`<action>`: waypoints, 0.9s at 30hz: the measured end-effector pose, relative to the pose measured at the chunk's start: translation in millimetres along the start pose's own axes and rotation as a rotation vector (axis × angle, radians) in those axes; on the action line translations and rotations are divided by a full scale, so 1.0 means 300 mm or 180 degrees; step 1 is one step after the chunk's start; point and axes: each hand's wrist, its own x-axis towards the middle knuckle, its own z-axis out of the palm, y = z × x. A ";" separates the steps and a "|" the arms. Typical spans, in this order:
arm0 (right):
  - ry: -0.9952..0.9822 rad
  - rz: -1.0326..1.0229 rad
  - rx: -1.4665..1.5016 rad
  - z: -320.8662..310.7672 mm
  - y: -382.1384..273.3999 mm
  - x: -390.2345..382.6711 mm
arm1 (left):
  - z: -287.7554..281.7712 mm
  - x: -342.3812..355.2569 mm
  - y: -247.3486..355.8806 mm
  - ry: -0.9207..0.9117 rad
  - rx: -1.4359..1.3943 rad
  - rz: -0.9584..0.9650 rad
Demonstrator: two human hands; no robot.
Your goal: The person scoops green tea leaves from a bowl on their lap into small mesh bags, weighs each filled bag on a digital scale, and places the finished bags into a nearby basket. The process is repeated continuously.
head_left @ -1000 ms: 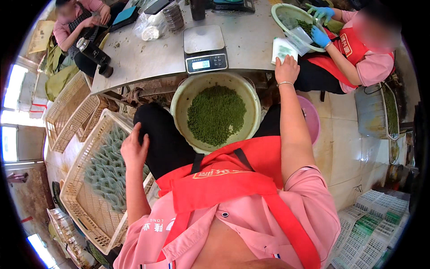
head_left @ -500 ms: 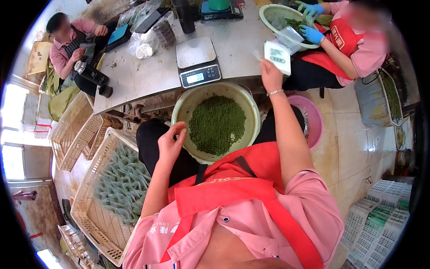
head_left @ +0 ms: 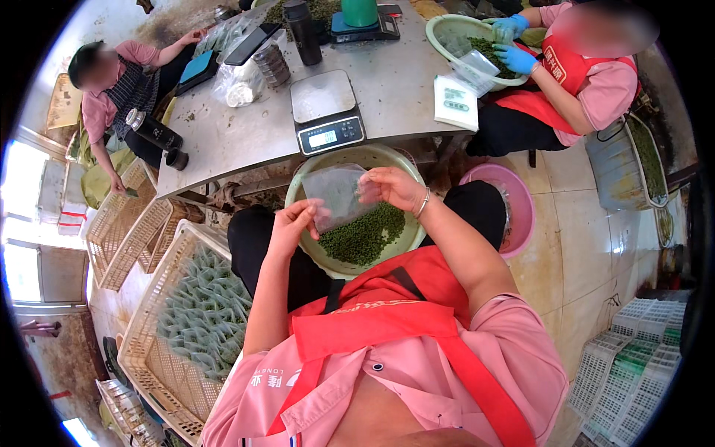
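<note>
A clear plastic bag (head_left: 333,195) is stretched between my two hands above a pale green basin (head_left: 414,228). My left hand (head_left: 292,226) pinches one side of the bag, and my right hand (head_left: 392,188) grips the opposite edge. The bag looks flat, with nothing in it that I can make out. Small dark green pellets or buds (head_left: 363,240) lie heaped in the basin between my knees, partly hidden by the bag. Behind the basin, a digital scale (head_left: 325,100) sits at the metal table's front edge. A stack of bags (head_left: 456,103) lies at the table's right corner.
To my left, a cream plastic crate (head_left: 141,328) holds many filled bags (head_left: 205,313). A pink basin (head_left: 525,208) stands by my right knee. Across the metal table (head_left: 216,141) are a flask and another scale. Co-workers sit at both ends; one wears blue gloves (head_left: 514,58).
My right hand has come from the bag stack to over the basin with a bag. My left hand has taken its other side. The left co-worker's arm has lowered towards a crate.
</note>
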 end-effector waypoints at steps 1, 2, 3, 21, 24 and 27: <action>0.0042 0.0013 0.0022 0.001 0.007 0.006 | 0.003 -0.009 -0.001 0.0056 -0.0010 -0.0042; 0.0081 0.0071 -0.0043 0.001 0.010 0.008 | 0.012 -0.016 -0.001 0.0112 -0.0019 -0.0083; 0.0117 0.0138 -0.0104 0.009 0.012 0.007 | 0.019 -0.024 -0.001 0.0176 -0.0031 -0.0131; 0.0914 0.1169 -0.1366 0.108 0.319 0.017 | 0.090 -0.033 -0.263 0.0449 0.3526 0.0653; 0.0963 0.1202 -0.1471 0.105 0.315 0.018 | 0.084 -0.026 -0.256 0.0442 0.3389 0.0442; 0.1113 0.0914 -0.1892 0.105 0.327 0.024 | 0.102 -0.024 -0.242 0.0582 0.3201 0.0220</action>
